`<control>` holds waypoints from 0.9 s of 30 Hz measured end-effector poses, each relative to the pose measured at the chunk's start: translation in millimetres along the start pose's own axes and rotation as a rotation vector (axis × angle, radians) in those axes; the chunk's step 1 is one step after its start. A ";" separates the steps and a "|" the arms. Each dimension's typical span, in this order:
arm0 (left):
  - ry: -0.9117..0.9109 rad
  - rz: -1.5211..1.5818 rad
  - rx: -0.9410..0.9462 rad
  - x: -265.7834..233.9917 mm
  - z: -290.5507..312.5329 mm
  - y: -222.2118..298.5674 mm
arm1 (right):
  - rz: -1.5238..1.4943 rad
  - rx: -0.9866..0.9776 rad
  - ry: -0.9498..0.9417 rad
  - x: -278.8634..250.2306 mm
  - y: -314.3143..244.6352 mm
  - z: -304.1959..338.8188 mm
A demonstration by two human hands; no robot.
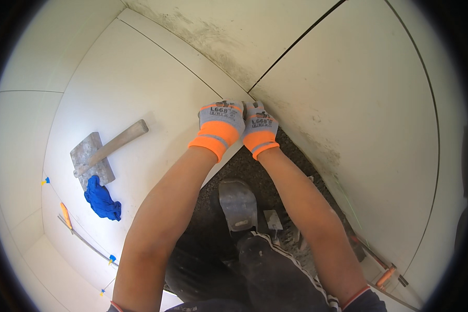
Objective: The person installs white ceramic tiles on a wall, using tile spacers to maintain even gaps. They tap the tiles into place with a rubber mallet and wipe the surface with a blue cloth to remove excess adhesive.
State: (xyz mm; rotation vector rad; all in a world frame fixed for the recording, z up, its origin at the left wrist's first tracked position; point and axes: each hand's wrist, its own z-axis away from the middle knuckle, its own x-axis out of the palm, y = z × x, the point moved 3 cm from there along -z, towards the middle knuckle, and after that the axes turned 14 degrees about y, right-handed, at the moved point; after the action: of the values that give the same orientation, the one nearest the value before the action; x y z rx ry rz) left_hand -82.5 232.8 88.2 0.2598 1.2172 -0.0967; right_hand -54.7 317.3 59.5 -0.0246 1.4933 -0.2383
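Observation:
Both my hands wear grey gloves with orange cuffs, side by side where a large pale floor tile (156, 88) meets the wall. My left hand (221, 119) is closed at the tile's corner, its knuckles bent over and its fingertips hidden. Right beside it, against the foot of the wall, my right hand (260, 122) is closed too. Whatever they grip is hidden beneath them. On the tile to the left lies a grey rectangular-headed tool with a wooden handle (124, 139). A crumpled blue cloth (103, 200) touches its head.
Pale wall panels (359, 104) with dark joints rise on the right. Dark rough ground (291, 156) shows below the tile edge. A grey knee pad (237, 203) and a small flat blade (273, 219) are near my legs. Blue-and-yellow clips (112, 259) and an orange-handled tool (66, 215) lie left.

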 end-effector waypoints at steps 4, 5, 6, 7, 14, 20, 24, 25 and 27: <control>-0.045 0.011 -0.021 -3.6 -0.1 1.1 | 0.021 0.023 -0.080 7.6 1.0 0.5; -0.068 -0.006 -0.037 -4.7 -0.6 0.7 | 0.030 0.036 -0.101 9.9 1.0 0.0; -0.057 0.009 -0.038 -6.4 0.3 0.8 | 0.035 0.038 -0.079 11.1 0.5 0.0; -0.028 0.014 -0.040 -8.4 0.5 1.0 | 0.040 0.039 -0.051 12.0 -0.4 -0.4; -0.076 0.191 -0.195 -5.9 0.4 -4.3 | -0.131 0.189 -0.126 13.3 -2.1 3.0; 0.058 0.116 -0.087 -11.4 69.8 -75.5 | -0.318 0.238 0.246 -13.9 19.6 51.6; -0.062 -0.298 -0.060 15.8 130.5 -108.9 | -0.523 0.207 0.094 -11.5 18.4 80.5; -0.077 -0.316 -0.078 24.9 137.0 -111.1 | -0.556 0.178 0.089 -11.0 12.7 82.1; -0.075 -0.341 -0.067 38.0 143.8 -111.6 | -0.527 -0.040 0.087 -13.6 -7.1 84.4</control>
State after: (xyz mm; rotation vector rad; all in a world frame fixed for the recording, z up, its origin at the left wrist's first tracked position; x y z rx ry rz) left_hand 38.4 91.6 82.5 -0.0124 1.1791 -0.3575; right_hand 26.8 301.8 80.9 -0.4482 1.5576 -0.6398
